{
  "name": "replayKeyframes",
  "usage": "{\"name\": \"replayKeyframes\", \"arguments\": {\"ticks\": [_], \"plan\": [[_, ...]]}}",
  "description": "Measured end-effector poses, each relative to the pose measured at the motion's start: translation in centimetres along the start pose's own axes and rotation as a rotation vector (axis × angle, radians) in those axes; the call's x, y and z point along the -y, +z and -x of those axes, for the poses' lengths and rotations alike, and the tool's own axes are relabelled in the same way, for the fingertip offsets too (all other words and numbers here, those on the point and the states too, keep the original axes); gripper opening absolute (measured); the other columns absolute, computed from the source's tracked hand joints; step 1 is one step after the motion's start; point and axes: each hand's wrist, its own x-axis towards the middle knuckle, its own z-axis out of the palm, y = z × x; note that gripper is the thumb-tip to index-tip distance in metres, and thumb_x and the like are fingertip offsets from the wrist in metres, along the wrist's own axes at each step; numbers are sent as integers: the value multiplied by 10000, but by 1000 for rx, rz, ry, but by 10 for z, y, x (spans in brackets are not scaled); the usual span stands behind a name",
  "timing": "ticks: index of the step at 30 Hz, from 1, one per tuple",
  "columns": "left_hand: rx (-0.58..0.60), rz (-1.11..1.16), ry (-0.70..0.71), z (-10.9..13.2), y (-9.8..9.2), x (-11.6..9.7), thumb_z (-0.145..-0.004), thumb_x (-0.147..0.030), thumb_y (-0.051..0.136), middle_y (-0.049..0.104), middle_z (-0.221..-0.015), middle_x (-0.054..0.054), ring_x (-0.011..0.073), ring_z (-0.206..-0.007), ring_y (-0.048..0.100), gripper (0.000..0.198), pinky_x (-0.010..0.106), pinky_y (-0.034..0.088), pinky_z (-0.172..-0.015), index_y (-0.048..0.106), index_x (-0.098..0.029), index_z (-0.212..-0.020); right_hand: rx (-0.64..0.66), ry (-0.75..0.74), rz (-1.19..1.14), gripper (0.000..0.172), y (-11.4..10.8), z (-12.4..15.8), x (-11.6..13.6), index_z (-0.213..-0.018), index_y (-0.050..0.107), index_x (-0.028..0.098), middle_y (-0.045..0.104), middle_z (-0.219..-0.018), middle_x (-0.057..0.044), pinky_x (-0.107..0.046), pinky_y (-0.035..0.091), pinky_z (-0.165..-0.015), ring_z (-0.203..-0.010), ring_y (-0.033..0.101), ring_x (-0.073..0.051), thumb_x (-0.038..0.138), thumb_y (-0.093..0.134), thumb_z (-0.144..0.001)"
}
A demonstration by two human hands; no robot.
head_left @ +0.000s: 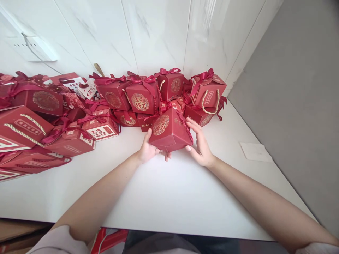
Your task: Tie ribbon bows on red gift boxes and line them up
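The left hand is gripping the red box from its left side, with its fingers curling underneath. The right hand is resting against the right side beside the red cord, thumb and fingers parting; whether it is clamping or only touching cannot be told. The box is tilting between both hands. Directly beyond the grip, stacked gift boxes are limiting forward room; more boxes are bounding the left. Open white tabletop is extending from below the grip to the front edge, and rightward to a grey panel. A white sheet is lying right of the grip, near that panel. Beyond the stacks, a marbled wall is rising, carrying a socket plate far left of the grip.
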Motion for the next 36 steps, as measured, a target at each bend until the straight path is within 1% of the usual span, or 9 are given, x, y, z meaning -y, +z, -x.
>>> {"name": "replayKeyframes", "arguments": {"ticks": [2, 4, 7, 9, 13, 16, 24, 36], "plan": [[3, -18, -26, 1, 1, -2, -794, -883, 123, 739, -785, 163, 294, -664, 687, 1025, 387, 502, -590, 596, -71, -1202, -6, 6, -21, 690, 0, 0, -1, -1512, 263, 268, 262, -1604, -138, -621, 261, -1186, -1496, 233, -360, 558, 507, -935], [-6, -46, -47, 2, 2, -3, -760, -913, 99, 729, -719, 152, 281, -600, 672, 1073, 385, 498, -573, 599, -69, -1194, -6, 20, -31, 724, 0, 1, -4, -1511, 262, 253, 309, -1566, -160, -611, 282, -1179, -1472, 278, -362, 573, 531, -920], [-6, -91, -50, 3, 3, -3, -730, -931, 61, 713, -660, 128, 252, -527, 643, 1110, 409, 506, -628, 605, -74, -1180, -34, 40, -19, 789, 0, 2, -8, -1503, 285, 237, 399, -1473, -176, -595, 330, -1152, -1392, 384, -361, 597, 597, -875], [5, -114, -41, 4, 3, -3, -732, -927, 47, 712, -665, 124, 246, -528, 644, 1106, 425, 507, -679, 614, -78, -1158, -54, 73, -34, 808, 1, 2, -10, -1495, 301, 235, 414, -1447, -173, -583, 345, -1143, -1361, 415, -356, 603, 628, -854], [23, -137, -25, 3, 3, -4, -751, -912, 46, 711, -698, 137, 255, -583, 658, 1080, 428, 502, -709, 627, -73, -1106, -61, 156, -96, 769, 3, 5, -14, -1482, 316, 244, 416, -1444, -163, -564, 358, -1142, -1350, 439, -344, 574, 638, -865], [30, -132, -18, 2, 3, -5, -766, -903, 62, 701, -689, 139, 257, -598, 655, 1057, 424, 501, -703, 631, -70, -1080, -60, 179, -105, 729, 4, 6, -15, -1465, 338, 252, 438, -1425, -154, -562, 366, -1138, -1339, 453, -340, 558, 635, -875], [27, -114, -25, 2, 0, -3, -780, -897, 102, 709, -706, 133, 248, -598, 663, 1021, 409, 500, -718, 642, -77, -1059, -74, 170, -101, 683, 5, 4, -14, -1439, 367, 250, 459, -1395, -155, -544, 414, -1095, -1305, 481, -333, 558, 622, -885], [-9, -94, -55, 2, 2, -5, -784, -896, 130, 721, -714, 134, 248, -587, 669, 985, 409, 508, -721, 650, -86, -990, -65, 180, -76, 638, 3, 4, -14, -1412, 393, 253, 486, -1370, -155, -522, 469, -1018, -1264, 505, -326, 554, 609, -893]]}}
